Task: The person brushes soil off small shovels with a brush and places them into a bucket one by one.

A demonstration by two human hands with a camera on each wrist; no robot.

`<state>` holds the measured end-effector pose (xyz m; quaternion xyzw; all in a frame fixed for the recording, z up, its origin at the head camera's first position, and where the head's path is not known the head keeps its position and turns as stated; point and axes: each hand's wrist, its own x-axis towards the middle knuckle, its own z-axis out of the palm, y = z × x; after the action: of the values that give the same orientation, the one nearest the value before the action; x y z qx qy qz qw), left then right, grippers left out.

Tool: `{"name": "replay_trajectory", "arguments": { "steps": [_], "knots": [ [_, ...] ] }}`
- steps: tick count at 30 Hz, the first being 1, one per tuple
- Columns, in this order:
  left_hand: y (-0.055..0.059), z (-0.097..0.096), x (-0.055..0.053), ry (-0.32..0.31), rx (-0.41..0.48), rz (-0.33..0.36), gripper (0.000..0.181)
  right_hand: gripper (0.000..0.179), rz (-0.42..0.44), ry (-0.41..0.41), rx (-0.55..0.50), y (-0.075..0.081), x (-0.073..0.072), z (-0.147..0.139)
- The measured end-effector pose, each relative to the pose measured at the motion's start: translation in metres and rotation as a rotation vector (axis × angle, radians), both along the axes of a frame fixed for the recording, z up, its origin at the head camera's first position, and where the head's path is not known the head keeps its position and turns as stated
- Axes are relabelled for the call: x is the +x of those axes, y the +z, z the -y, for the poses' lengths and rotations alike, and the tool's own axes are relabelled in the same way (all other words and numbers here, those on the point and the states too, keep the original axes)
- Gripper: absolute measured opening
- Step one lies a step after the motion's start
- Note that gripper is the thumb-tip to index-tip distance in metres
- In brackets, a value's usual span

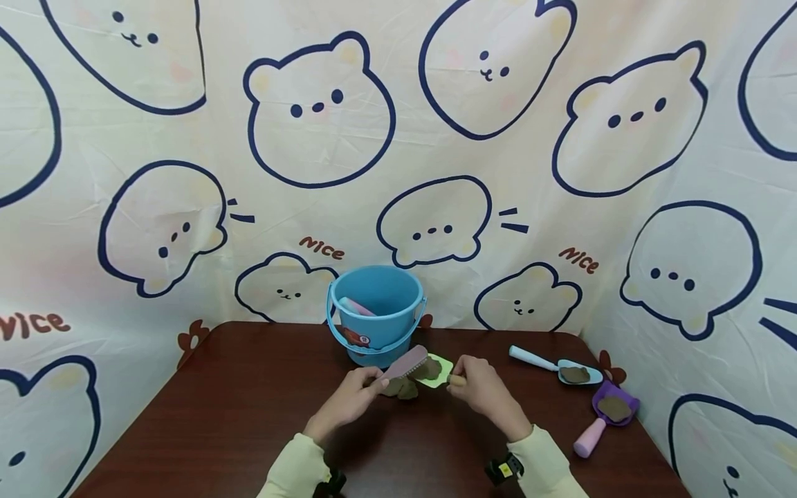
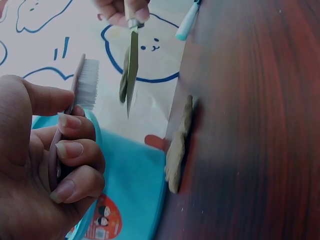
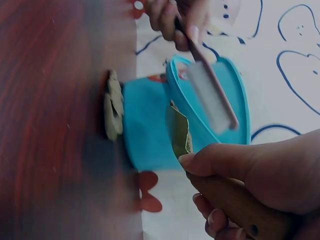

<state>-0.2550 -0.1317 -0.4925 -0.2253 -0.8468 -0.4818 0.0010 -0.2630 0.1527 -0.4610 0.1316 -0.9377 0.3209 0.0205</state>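
Note:
My left hand grips a mauve brush by its handle; white bristles show along one side in the left wrist view. In my right hand is a small green shovel, held by its wooden handle. A flattened brown, clay-like lump lies on the shovel's blade. The brush head overlaps the blade's left side in the head view. Below them, more of the brown stuff sits on the table in front of the blue bucket.
A pink-handled tool leans inside the bucket. To the right lie a light blue scoop and a purple shovel, each bearing a brown lump. The dark wooden table meets a cartoon-printed cloth behind.

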Motion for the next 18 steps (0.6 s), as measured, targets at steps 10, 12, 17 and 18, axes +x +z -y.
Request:
{"name": "replay_trajectory", "arguments": {
  "steps": [10, 12, 17, 18],
  "knots": [
    [-0.007, -0.017, 0.006, -0.067, 0.027, 0.047, 0.025, 0.023, -0.010, 0.097, 0.018, -0.015, 0.004, 0.016],
    [-0.008, -0.020, 0.005, -0.071, 0.026, 0.047, 0.028, 0.022, -0.021, 0.102, 0.017, -0.014, 0.004, 0.017],
    [-0.008, -0.022, 0.005, -0.067, 0.027, 0.050, 0.031, 0.022, -0.049, 0.111, 0.003, -0.010, 0.005, 0.020],
    [-0.008, -0.023, 0.005, -0.067, 0.027, 0.048, 0.031, 0.022, -0.052, 0.109, 0.000, -0.009, 0.006, 0.020]
  ]
}}
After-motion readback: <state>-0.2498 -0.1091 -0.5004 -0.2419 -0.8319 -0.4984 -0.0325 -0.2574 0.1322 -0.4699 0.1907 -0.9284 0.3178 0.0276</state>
